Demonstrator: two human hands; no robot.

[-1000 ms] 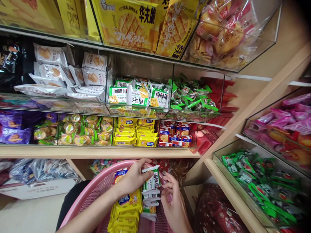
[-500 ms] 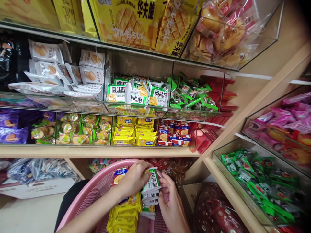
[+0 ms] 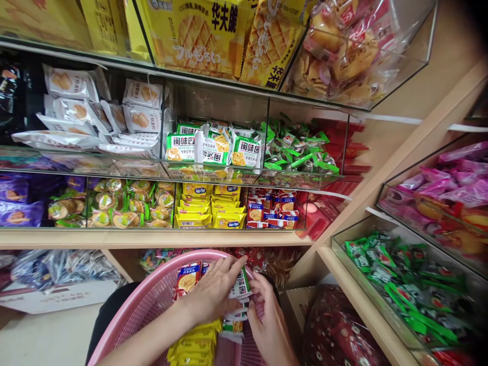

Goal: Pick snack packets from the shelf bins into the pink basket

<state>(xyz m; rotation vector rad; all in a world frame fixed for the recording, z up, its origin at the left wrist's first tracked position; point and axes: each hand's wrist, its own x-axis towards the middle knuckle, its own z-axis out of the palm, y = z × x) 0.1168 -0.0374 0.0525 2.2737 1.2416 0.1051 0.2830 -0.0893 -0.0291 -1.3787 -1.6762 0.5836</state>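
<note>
Left hand (image 3: 211,292), right hand (image 3: 269,323) hold green-and-white biscuit packets (image 3: 239,300) over pink plastic basket (image 3: 152,277)
Left fingers spread wide on the stack; right fingers pinch its edge narrowly.

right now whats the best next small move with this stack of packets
Probably lower the green-and-white packet stack into the pink plastic basket beside the yellow packets: your left hand and right hand hold it on both sides, just above the basket's floor, and packets already lie there.

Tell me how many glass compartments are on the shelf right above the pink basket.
4 in view: far left with purple packs, then green-trimmed round biscuits, then yellow packs, then red-and-white packs. More may lie past the left edge.
</note>
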